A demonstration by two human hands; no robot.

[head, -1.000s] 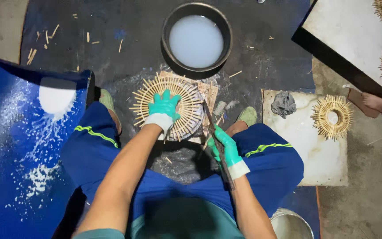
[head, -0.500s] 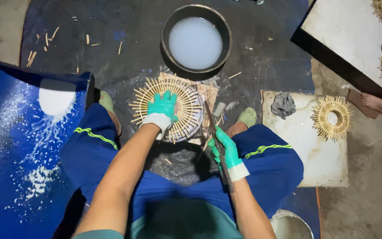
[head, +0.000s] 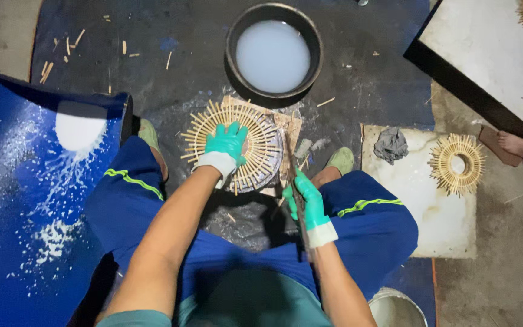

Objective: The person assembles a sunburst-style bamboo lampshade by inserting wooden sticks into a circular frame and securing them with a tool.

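A round sunburst frame of thin bamboo sticks point(head: 261, 136) lies flat on a small board between my knees. My left hand point(head: 228, 142), in a green glove with a white cuff, presses down on the frame's middle. My right hand point(head: 307, 203), gloved the same way, is shut on a long narrow blade point(head: 290, 166). The blade's tip reaches up along the frame's right edge.
A black basin of milky water point(head: 273, 54) stands just beyond the frame. A second stick frame point(head: 457, 165) and a grey rag point(head: 391, 144) lie on a white slab at right. Another person's feet point(head: 516, 142) show at far right. A blue sheet point(head: 25, 200) curves at left.
My right hand with the blade has shifted slightly along the frame's right edge. My left hand stays pressed on the frame's centre.
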